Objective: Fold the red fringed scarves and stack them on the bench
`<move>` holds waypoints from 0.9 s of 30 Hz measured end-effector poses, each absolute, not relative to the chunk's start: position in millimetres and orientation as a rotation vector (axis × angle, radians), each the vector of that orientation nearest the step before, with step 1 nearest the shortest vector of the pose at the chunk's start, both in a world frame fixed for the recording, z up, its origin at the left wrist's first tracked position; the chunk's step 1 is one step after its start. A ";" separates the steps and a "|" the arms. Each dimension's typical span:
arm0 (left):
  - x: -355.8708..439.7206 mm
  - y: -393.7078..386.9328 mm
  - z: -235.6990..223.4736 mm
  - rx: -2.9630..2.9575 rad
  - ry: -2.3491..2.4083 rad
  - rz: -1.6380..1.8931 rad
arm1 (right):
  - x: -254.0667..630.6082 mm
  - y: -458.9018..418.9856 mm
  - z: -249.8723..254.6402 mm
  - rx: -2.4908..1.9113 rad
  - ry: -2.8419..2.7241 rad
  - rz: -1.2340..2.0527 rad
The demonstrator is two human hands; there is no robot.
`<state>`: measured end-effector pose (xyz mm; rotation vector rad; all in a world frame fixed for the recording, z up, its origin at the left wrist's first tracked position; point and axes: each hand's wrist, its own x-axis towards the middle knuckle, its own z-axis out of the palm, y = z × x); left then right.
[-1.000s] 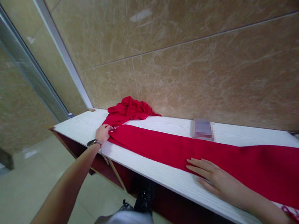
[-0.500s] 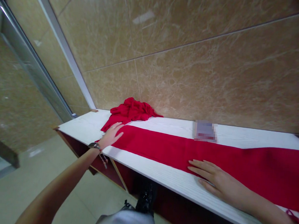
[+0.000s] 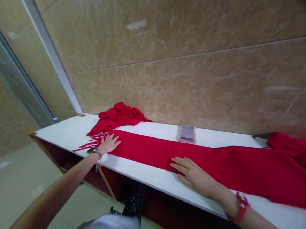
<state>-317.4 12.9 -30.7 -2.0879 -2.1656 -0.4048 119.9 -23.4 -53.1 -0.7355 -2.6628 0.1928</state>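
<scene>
A long red scarf (image 3: 150, 150) lies stretched along the white tabletop, its fringe spread out at the left end. Flat on the cloth beside that fringe rests my left hand (image 3: 109, 144), fingers apart. My right hand (image 3: 191, 171) lies over the scarf's near edge further right, with its fingers stretched out and nothing gripped. Behind the fringe, a second bunch of red cloth (image 3: 121, 115) sits crumpled against the wall. Whether it joins the scarf I cannot tell. At the far right more red cloth (image 3: 294, 148) is heaped up.
A small blurred, greyish flat item (image 3: 187, 133) lies behind the scarf near the wall. The white tabletop (image 3: 60, 130) tops a cabinet with dark red open compartments. Tan marbled tiles (image 3: 196, 89) rise behind it; a metal-framed glass panel stands at left.
My left hand has let go of the scarf's fringed end and now lies flat, the strands spread out. The right hand stays on the cloth while the view has shifted to the right.
</scene>
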 end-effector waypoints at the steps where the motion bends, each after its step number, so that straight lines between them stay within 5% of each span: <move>1: -296.6 17.2 -31.0 -2.119 -2.152 -0.388 | 119.7 -23.5 -52.8 -0.752 -2.648 0.172; 7: -175.2 29.7 -43.0 -2.679 -1.865 -0.272 | 118.2 -27.2 -44.9 -0.856 -2.676 0.211; 15: -166.8 31.9 -41.8 -2.387 -2.237 -0.173 | 118.3 -25.7 -40.0 -0.878 -2.645 0.185; 20: -141.3 11.8 -20.5 -2.737 -1.688 -0.304 | 126.4 -22.5 -33.6 -0.933 -2.649 0.080; 27: -103.5 -15.7 4.6 -2.906 -1.280 0.095 | 151.4 -29.9 -15.7 -0.880 -2.859 0.027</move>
